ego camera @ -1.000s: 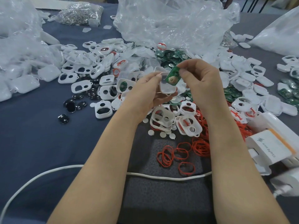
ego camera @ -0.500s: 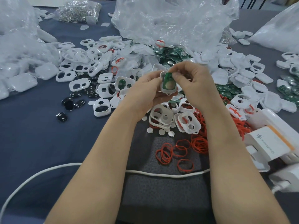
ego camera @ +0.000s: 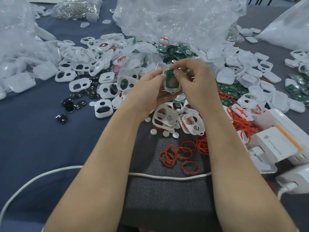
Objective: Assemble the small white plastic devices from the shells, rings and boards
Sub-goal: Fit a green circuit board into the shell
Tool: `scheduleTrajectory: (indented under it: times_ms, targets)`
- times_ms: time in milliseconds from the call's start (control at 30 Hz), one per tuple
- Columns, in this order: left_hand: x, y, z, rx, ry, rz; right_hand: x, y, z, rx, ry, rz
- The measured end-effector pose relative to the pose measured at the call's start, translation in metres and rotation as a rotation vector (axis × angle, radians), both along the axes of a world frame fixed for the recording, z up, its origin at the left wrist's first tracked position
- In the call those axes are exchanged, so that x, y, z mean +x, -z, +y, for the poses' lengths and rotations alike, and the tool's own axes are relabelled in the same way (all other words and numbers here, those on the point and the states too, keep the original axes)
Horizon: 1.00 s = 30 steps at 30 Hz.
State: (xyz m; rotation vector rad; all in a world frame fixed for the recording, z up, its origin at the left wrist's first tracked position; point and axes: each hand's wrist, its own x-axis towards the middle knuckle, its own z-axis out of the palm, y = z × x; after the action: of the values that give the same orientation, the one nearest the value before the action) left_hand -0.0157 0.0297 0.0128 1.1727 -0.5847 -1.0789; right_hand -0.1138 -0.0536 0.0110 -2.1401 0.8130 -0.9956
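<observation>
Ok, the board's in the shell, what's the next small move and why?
Probably press the green board flat with the right hand while the left hand holds the white shell: the board lies inside the shell, but whether it's fully seated isn't clear.

White cable (ego camera: 167, 177) across dark mat (ego camera: 167, 201); white charger box (ego camera: 274, 147) at right; crumpled clear bag (ego camera: 175, 19) behind.

We enter: one left hand (ego camera: 148, 92), one right hand (ego camera: 199, 87), fingers (ego camera: 178, 74) bare; behind the fingers, both forearms (ego camera: 103, 164) bare to the lower edge.
</observation>
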Motion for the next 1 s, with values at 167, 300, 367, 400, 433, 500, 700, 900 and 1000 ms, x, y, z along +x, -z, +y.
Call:
scheduleTrajectory:
  times_ms: [167,300,367,400,433,500,700,900,1000]
  targets:
    - [0.000,0.006,-0.001,-0.014,-0.042,-0.124,0.003,0.002,0.003,-0.021,0.014,-0.011]
    - [-0.001,0.005,0.000,-0.028,-0.071,-0.229,0.003,0.003,0.003,0.087,0.035,-0.033]
    - [-0.001,0.005,0.001,-0.046,-0.086,-0.283,0.001,0.002,0.002,0.215,-0.028,-0.019]
    - [-0.002,0.005,0.001,-0.055,-0.092,-0.311,0.000,0.002,0.002,0.262,-0.064,-0.017]
    - [-0.002,0.006,0.001,-0.057,-0.098,-0.347,-0.001,0.002,0.001,0.290,-0.080,-0.021]
    - [-0.004,0.007,0.000,-0.054,-0.110,-0.422,0.000,0.003,0.001,0.310,-0.061,-0.043]
    - [-0.007,0.013,-0.006,-0.073,-0.148,-0.440,0.005,0.003,0.006,0.369,-0.018,-0.126]
    - [-0.004,0.013,-0.005,-0.091,-0.089,-0.305,0.001,0.004,0.003,0.407,-0.011,-0.166]
    - [-0.002,0.011,-0.004,-0.095,-0.069,-0.257,0.002,0.004,0.002,0.419,0.002,-0.177]
